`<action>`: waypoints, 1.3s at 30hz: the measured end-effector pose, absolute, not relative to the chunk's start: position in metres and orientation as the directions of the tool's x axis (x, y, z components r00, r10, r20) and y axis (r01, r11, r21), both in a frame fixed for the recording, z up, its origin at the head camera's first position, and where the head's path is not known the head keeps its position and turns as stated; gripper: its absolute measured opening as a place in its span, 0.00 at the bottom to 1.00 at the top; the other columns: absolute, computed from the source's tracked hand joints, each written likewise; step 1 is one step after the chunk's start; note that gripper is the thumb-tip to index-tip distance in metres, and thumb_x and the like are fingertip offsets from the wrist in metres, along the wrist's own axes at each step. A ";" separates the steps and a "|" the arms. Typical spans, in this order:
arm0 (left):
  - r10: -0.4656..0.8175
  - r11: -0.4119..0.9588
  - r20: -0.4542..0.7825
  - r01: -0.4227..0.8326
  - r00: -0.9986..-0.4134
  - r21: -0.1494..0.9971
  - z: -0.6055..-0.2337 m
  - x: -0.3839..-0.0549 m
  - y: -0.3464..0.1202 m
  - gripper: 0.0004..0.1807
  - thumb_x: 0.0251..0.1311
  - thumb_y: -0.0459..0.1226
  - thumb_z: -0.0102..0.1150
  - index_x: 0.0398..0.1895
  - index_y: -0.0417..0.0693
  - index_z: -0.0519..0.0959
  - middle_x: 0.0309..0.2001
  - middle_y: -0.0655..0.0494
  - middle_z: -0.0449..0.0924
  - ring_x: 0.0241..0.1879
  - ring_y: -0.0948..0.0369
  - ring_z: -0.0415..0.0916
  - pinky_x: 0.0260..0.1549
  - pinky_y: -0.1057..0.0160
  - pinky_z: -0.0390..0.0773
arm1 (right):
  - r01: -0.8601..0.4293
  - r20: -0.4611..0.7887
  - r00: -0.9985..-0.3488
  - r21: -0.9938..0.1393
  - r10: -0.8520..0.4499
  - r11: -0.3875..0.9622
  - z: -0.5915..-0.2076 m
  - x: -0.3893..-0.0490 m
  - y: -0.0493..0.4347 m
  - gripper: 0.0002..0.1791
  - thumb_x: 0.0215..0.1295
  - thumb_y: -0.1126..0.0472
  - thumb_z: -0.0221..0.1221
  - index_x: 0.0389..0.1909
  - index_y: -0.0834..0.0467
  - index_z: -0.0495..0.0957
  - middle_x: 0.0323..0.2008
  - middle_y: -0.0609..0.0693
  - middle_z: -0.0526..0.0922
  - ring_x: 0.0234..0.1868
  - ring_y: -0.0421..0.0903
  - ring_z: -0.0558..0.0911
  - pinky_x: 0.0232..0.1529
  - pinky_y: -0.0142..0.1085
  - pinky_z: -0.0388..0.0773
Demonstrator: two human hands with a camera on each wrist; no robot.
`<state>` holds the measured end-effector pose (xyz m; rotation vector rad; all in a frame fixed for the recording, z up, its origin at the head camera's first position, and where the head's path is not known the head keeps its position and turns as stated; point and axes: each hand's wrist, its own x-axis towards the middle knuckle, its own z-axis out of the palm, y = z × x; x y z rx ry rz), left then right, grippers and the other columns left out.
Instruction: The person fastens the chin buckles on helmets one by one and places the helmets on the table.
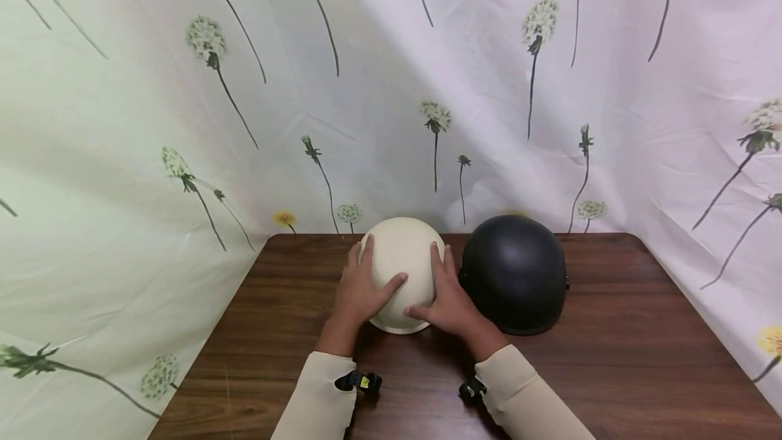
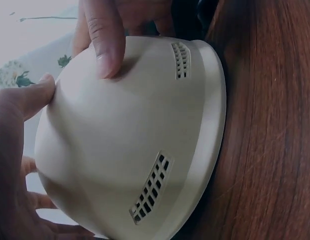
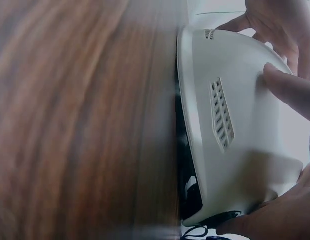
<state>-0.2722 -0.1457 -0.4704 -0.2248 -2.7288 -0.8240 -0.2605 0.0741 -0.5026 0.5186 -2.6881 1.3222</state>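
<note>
A cream hard-shell helmet (image 1: 406, 243) with latticed vent slots sits dome up near the table's far edge. My left hand (image 1: 359, 292) grips its left side, fingers spread along the shell and thumb on the near face. On the opposite side my right hand (image 1: 451, 303) holds the shell the same way, its thumb pointing inward. In the right wrist view, a dark gap and part of a black strap (image 3: 193, 200) show under the helmet's rim. The helmet's inside is hidden.
A black helmet (image 1: 516, 270) stands dome up on the table just right of the cream one, close to my right hand. The brown wood-grain table (image 1: 275, 331) reaches back to a white floral curtain (image 1: 379, 100) that also hangs along both sides.
</note>
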 end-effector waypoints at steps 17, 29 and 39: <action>0.066 0.781 0.250 0.206 -0.966 0.590 -0.463 -0.271 -0.162 0.62 0.59 0.72 0.63 0.87 0.58 0.45 0.79 0.40 0.50 0.64 0.31 0.73 0.56 0.31 0.77 | -0.421 0.321 -0.907 -0.648 -0.274 0.635 -0.491 -0.254 0.058 0.83 0.43 0.49 0.85 0.86 0.50 0.31 0.84 0.62 0.28 0.84 0.61 0.33 0.76 0.72 0.38; 0.039 0.731 0.218 0.177 -0.975 0.659 -0.459 -0.267 -0.161 0.66 0.55 0.72 0.66 0.87 0.56 0.42 0.77 0.40 0.52 0.63 0.30 0.73 0.56 0.30 0.77 | -0.500 0.434 -0.856 -0.549 -0.282 0.670 -0.478 -0.251 0.067 0.82 0.38 0.43 0.87 0.86 0.59 0.41 0.85 0.59 0.43 0.85 0.57 0.45 0.77 0.70 0.43; 0.029 0.663 0.223 0.185 -0.974 0.725 -0.450 -0.261 -0.162 0.63 0.58 0.66 0.69 0.86 0.52 0.44 0.77 0.38 0.51 0.65 0.34 0.70 0.59 0.30 0.74 | -0.566 0.480 -0.815 -0.534 -0.326 0.628 -0.467 -0.251 0.074 0.78 0.39 0.39 0.85 0.86 0.53 0.46 0.86 0.52 0.44 0.85 0.58 0.46 0.71 0.76 0.50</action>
